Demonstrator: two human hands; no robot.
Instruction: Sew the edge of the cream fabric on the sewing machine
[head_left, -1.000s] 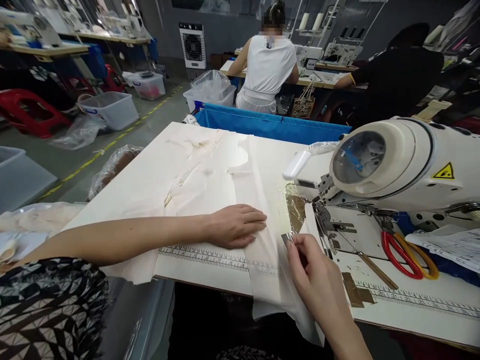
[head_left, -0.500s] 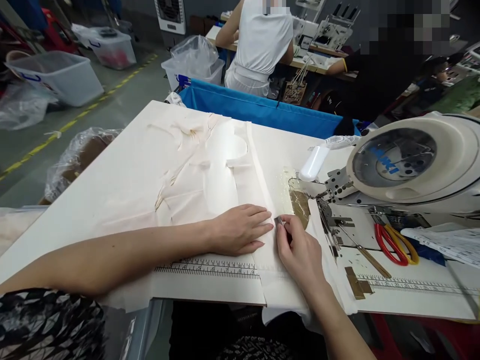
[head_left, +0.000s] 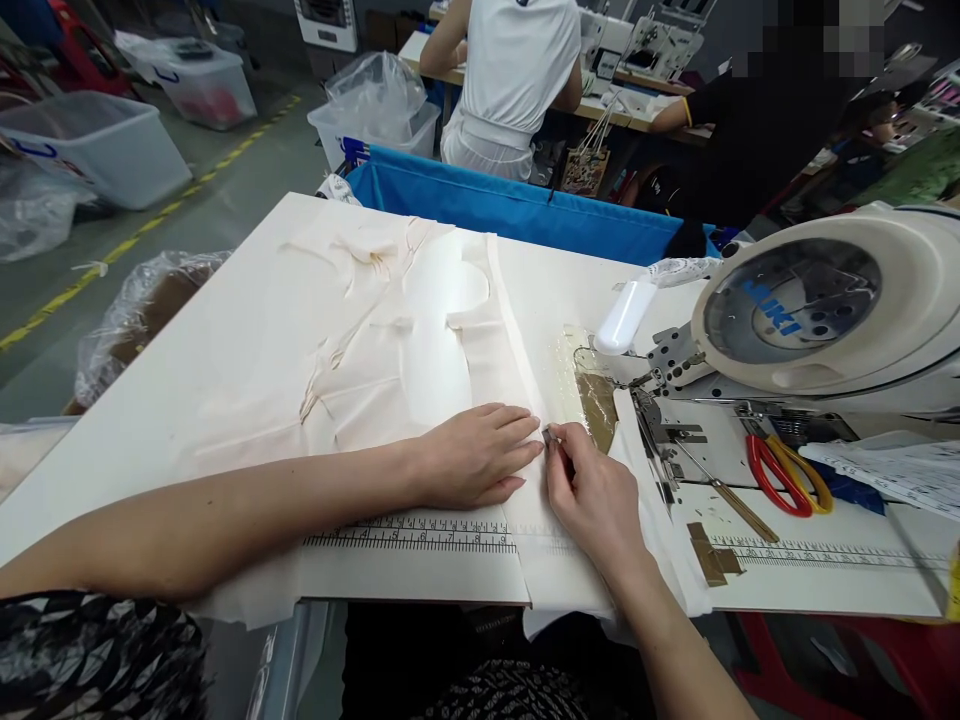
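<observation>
My left hand [head_left: 480, 458] lies flat, palm down, on thin pale cream fabric [head_left: 491, 365] spread over the white table. Its fingers are stretched out to the right. Close to those fingertips, my right hand [head_left: 596, 490] pinches a small dark metal piece [head_left: 549, 435] between thumb and fingers, held at the fabric's long folded edge. Most of that piece is hidden in the grip, so its kind cannot be made out. White cloth [head_left: 645, 480] runs under and beside my right wrist toward the machine and hangs over the front edge.
On the right stands a sewing machine [head_left: 825, 300]. Near it lie scissors [head_left: 766, 468] with red and yellow handles and a wooden-handled tool [head_left: 746, 510]. Printed ruler strips [head_left: 420, 535] follow the table's front. A blue cloth bin [head_left: 480, 195] borders the back; co-workers sit beyond.
My right hand has shifted slightly left, and the metal piece now sits closer to my left fingertips. The left hand stays flat on the fabric. The whole view has moved a little.
</observation>
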